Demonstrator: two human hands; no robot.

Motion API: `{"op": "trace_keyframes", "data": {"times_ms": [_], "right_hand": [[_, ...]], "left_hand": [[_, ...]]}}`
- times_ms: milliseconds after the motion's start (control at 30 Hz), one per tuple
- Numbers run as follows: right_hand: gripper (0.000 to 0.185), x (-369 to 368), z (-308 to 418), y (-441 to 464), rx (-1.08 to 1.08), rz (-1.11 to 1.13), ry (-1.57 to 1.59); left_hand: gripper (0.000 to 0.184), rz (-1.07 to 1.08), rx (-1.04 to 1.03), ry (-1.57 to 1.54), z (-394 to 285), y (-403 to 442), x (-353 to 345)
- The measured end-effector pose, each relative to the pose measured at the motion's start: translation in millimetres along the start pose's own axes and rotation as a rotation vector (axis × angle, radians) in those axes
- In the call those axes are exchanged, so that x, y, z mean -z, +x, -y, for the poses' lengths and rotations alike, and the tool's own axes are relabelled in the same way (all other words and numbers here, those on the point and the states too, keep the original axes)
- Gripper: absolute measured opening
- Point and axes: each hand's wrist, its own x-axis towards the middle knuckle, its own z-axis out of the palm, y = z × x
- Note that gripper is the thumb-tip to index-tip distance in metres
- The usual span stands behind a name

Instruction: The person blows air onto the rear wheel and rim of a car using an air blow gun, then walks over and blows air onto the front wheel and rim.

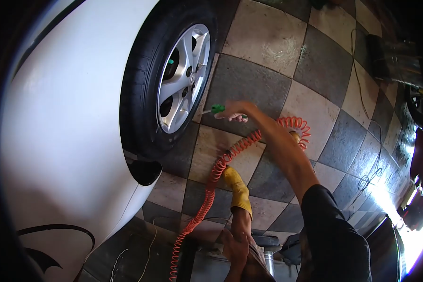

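My right hand [232, 111] is closed around a green-handled screwdriver [217, 109]. Its thin, light shaft points left toward the silver alloy wheel [185, 80] of a white car. There is a gap between the tool and the wheel. A small green-blue piece [170, 61] shows between the spokes. My left hand [235, 246] lies on my bent leg near the bottom of the view, fingers loosely stretched out. An orange coiled air hose [206, 202] runs up from the bottom, passes below my right hand and continues behind my right forearm.
The white car body [70, 117] fills the left side, with a black tire [145, 80] around the wheel. A yellow boot [238, 190] stands on the checkered tile floor [263, 37]. Thin cables [362, 89] trail across the tiles at right, near another wheel [420, 101].
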Motion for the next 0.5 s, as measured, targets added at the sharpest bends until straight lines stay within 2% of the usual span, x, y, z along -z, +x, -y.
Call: {"op": "trace_keyframes", "data": {"times_ms": [33,167,233,267,333,367,433,467,500], "right_hand": [[0.058,-3,0,-5,-0.034,0.122,-0.054],[0.057,-14,-4,-5,-0.087,0.129,0.005],[0.057,-31,-8,-1,0.105,-0.353,-0.076],[0.057,-28,-11,2,0.109,-0.354,-0.081],[0.058,-18,-4,-8,-0.134,0.246,-0.028],[0.058,-25,-5,-9,-0.132,0.245,-0.020],[0.057,-43,-7,-11,0.171,-0.284,-0.189],[0.057,-41,-10,-12,0.175,-0.284,-0.196],[0.057,-33,0,-26,0.114,-0.006,-0.252]], "left_hand": [[0.078,-0.026,-0.013,0.007,0,-2,-2],[0.077,-0.005,-0.015,-0.032,-1,-3,3],[0.077,-0.039,-0.002,-0.030,-2,-5,2],[0.077,-0.042,-0.002,-0.036,-4,-5,1],[0.077,-0.031,-0.013,-0.045,-3,-7,2],[0.077,-0.033,-0.015,-0.038,3,-7,-3],[0.077,-0.110,-0.058,0.043,6,-8,-12],[0.077,-0.112,-0.056,0.035,7,-10,-16],[0.077,-0.066,-0.018,0.000,0,-11,-6]]}}
